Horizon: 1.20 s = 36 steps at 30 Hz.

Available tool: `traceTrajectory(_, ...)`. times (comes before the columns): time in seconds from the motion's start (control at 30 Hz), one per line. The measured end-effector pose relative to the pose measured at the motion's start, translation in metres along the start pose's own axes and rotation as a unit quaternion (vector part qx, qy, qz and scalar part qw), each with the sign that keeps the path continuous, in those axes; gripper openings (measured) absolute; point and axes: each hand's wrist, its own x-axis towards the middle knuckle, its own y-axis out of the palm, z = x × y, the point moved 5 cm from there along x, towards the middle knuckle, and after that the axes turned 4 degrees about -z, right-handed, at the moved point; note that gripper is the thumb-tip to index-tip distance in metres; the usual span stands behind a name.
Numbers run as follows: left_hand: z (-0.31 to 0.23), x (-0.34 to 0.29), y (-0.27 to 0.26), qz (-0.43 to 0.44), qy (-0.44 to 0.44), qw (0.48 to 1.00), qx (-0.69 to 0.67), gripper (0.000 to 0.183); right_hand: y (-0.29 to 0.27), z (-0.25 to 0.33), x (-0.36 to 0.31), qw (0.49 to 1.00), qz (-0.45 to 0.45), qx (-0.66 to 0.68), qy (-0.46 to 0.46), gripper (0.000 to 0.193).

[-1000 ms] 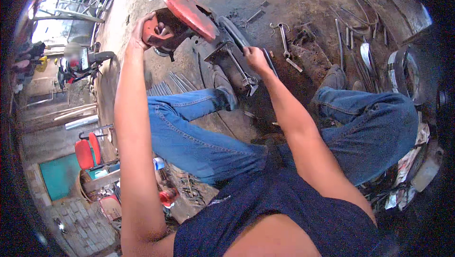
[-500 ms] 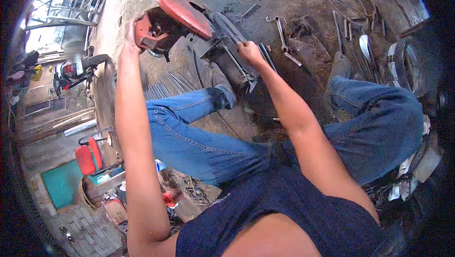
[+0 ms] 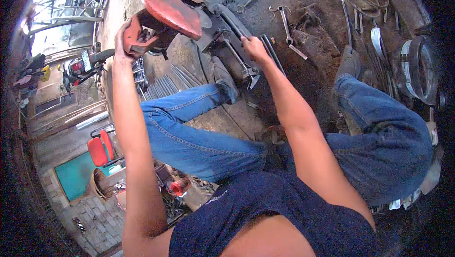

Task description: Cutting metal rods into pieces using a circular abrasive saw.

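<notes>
My left hand (image 3: 122, 41) is closed on the orange handle (image 3: 137, 36) of a cut-off saw, with the fingers partly hidden behind it. The saw's round red blade guard (image 3: 170, 10) sits just right of the handle, and a grey disc edge shows beside it. My right hand (image 3: 255, 49) grips a dark metal tube (image 3: 231, 20), whose far end lies close to the guard. Below the tube is a metal clamp with a long screw (image 3: 234, 53). Whether the blade touches the tube cannot be told.
A wrench (image 3: 286, 26) lies on the stained floor right of the tube. Cut metal rods (image 3: 163, 89) are beside my left foot. Wheel rims (image 3: 419, 70) stand at the right. A motorbike (image 3: 78, 67) and a red chair (image 3: 98, 150) are at the left.
The view has tilted a little. My left hand and the saw's guard have shifted left, away from the clamp. My right hand still holds the tube.
</notes>
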Motion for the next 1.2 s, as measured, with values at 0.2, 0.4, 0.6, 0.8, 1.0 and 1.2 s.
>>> traceTrajectory(0.2, 0.001, 0.005, -0.004, 0.002, 0.103, 0.993, 0.057, 0.041, 0.012, 0.002, -0.001, 1.0, 0.021, -0.008, -0.019, 0.052)
traceTrajectory(0.4, 0.0, 0.01, -0.006, 0.026, 0.15, 0.986, 0.069, 0.048, 0.01, 0.002, 0.002, 1.0, -0.003, -0.016, -0.001, 0.05)
traceTrajectory(0.6, 0.008, 0.009, -0.012, -0.048, 0.078, 0.996, -0.021, 0.053, 0.003, 0.011, 0.008, 0.998, 0.008, -0.049, -0.048, 0.048)
traceTrajectory(0.8, 0.007, 0.016, -0.018, -0.024, 0.065, 0.997, -0.04, 0.051, -0.007, 0.037, -0.001, 0.994, 0.021, -0.083, -0.073, 0.045)
traceTrajectory(1.0, 0.001, 0.02, -0.024, 0.011, 0.131, 0.983, 0.125, 0.05, -0.012, 0.048, -0.01, 0.99, 0.03, -0.103, -0.088, 0.04)
traceTrajectory(1.2, -0.003, 0.018, -0.024, -0.012, 0.146, 0.98, 0.135, 0.048, -0.012, 0.05, -0.011, 0.989, -0.003, -0.089, -0.115, 0.039)
